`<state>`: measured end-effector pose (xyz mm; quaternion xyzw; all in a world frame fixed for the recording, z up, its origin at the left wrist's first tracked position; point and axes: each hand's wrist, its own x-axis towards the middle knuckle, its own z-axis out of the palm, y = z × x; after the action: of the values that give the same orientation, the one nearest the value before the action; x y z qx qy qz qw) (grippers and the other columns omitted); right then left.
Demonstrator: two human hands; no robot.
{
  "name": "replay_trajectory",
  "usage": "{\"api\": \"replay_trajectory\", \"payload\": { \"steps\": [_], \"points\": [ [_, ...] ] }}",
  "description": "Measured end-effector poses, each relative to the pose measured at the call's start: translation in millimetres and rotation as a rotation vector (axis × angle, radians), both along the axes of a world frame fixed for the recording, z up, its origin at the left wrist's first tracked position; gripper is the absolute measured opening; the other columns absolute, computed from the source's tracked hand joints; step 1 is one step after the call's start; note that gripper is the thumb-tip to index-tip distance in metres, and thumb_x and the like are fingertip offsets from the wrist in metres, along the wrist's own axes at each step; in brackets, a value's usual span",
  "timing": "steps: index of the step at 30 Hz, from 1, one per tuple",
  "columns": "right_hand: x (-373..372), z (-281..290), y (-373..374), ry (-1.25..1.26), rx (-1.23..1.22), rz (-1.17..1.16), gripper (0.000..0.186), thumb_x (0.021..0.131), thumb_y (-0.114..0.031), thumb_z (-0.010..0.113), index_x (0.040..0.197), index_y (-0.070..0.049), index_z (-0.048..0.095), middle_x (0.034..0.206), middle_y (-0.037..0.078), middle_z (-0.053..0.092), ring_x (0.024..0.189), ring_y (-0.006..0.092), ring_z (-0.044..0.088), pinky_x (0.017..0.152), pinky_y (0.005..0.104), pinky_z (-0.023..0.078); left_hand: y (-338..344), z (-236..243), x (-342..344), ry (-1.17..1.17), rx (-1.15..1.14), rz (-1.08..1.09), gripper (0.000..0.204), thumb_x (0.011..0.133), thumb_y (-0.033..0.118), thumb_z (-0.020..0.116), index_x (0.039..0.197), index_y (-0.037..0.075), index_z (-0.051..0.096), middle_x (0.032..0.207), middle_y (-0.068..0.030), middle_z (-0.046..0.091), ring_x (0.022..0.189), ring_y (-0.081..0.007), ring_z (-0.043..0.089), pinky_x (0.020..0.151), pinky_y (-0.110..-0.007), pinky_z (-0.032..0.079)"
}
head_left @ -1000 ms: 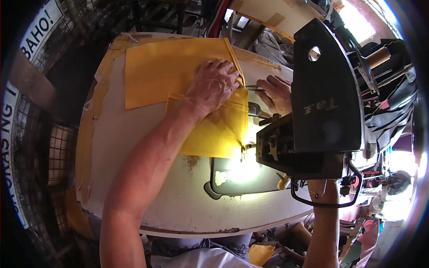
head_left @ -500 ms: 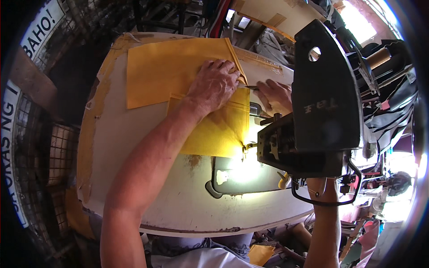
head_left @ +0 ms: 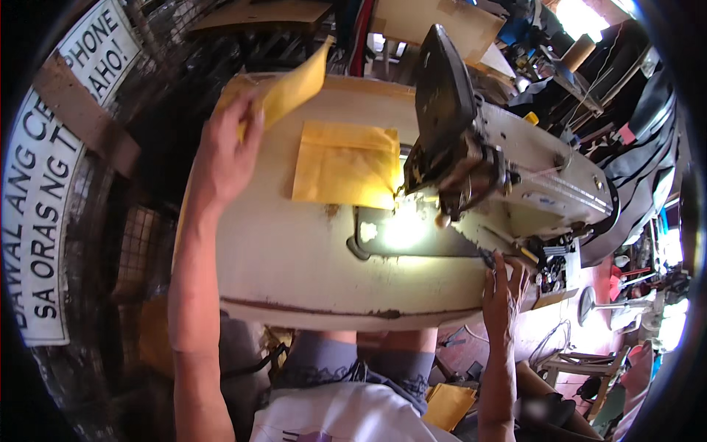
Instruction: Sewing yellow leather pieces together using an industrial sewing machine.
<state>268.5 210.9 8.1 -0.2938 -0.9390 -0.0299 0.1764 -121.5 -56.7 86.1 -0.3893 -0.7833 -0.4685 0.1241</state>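
Note:
My left hand [head_left: 232, 151] is raised over the far left of the table, its fingers closed on a yellow fabric piece [head_left: 294, 87] that stands up and curves away. A second, squarish yellow panel [head_left: 346, 163] lies flat, a seam line across its upper part. Its right corner is by the needle area of the sewing machine [head_left: 445, 92], under a bright lamp glow. My right hand [head_left: 504, 286] is low at the right of the table, with a small dark pointed tool [head_left: 486, 256] at its fingertips; its exact kind is too small to make out.
The machine's arm stretches across the right of the worn white table [head_left: 280, 258]. Small tools [head_left: 526, 254] and dark parts lie by its base. Folded yellow pieces [head_left: 449, 405] are below, near my legs. Signs [head_left: 51, 221] hang at left; a cone of thread [head_left: 579, 51] stands behind.
My left hand has lifted the larger yellow piece away to the far left, off the panel at the needle. My right hand has moved from the fabric edge down to the table's near right.

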Motion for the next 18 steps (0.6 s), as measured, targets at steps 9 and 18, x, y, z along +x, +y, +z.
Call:
{"api": "replay_trajectory", "payload": {
  "steps": [9, 18],
  "points": [
    [-37.0, -5.8, -82.2, 0.262, -0.339, 0.563, 0.045, 0.081, -0.003, 0.076, 0.125, -0.006, 0.067, 0.108, 0.014, 0.062, 0.099, 0.0326, 0.062, 0.084, 0.0438, 0.053, -116.5, -87.1, 178.8, 0.074, -0.331, -0.243, 0.05, 0.07, -0.015, 0.063, 0.112, 0.01, 0.064, 0.141, -0.0062, 0.058, 0.144, -0.0276, 0.043, 0.125, -0.052, 0.024],
    [-76.5, 31.1, -181.3, 0.074, -0.227, 0.926, 0.055, 0.08, -0.017, 0.08, 0.13, -0.005, 0.062, 0.122, 0.013, 0.059, 0.109, 0.0283, 0.061, 0.091, 0.0386, 0.051, -124.4, -78.8, 188.3, 0.039, -0.355, -0.25, 0.053, 0.07, -0.01, 0.065, 0.12, 0.009, 0.065, 0.13, -0.0038, 0.063, 0.137, -0.0256, 0.05, 0.123, -0.053, 0.029]
  ]
}}
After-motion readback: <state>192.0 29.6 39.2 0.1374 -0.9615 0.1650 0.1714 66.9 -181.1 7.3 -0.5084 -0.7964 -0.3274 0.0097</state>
